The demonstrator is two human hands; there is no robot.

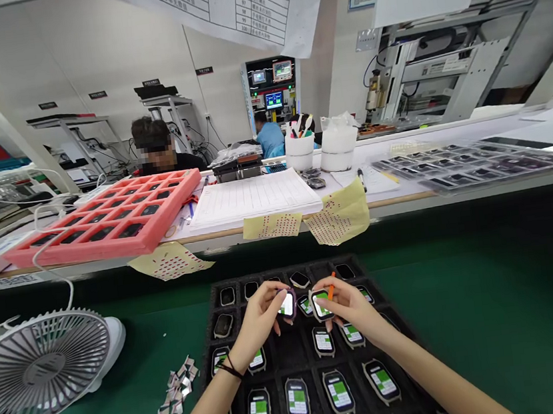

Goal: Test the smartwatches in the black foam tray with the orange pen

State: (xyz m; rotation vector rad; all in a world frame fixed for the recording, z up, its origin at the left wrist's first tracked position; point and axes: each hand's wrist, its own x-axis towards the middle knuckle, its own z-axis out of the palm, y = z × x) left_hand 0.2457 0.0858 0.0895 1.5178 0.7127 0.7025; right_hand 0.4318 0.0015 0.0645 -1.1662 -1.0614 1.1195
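Note:
My left hand (264, 306) grips a smartwatch body (287, 304) with a dark purplish rim and a lit white-and-green screen. In my right hand (346, 302) is a second lit smartwatch body (321, 304), and a thin orange stick (331, 285) pokes up between those fingers. Both hands are over a black foam tray (280, 347) divided into compartments. Several strapless watch bodies lie in it, such as one lit watch (338, 391) in a nearer row and a dark-screened watch (223, 324) at the left. Part of the tray is hidden beneath my forearms.
A grey fan (49, 369) stands left on the green mat (496, 314), near a pile of small strips (178, 387). On the shelf beyond are a pink foam tray (107, 221), paper sheets (255, 196), white pen cups (300, 152) and clear plastic trays (473, 163). Two people sit farther back.

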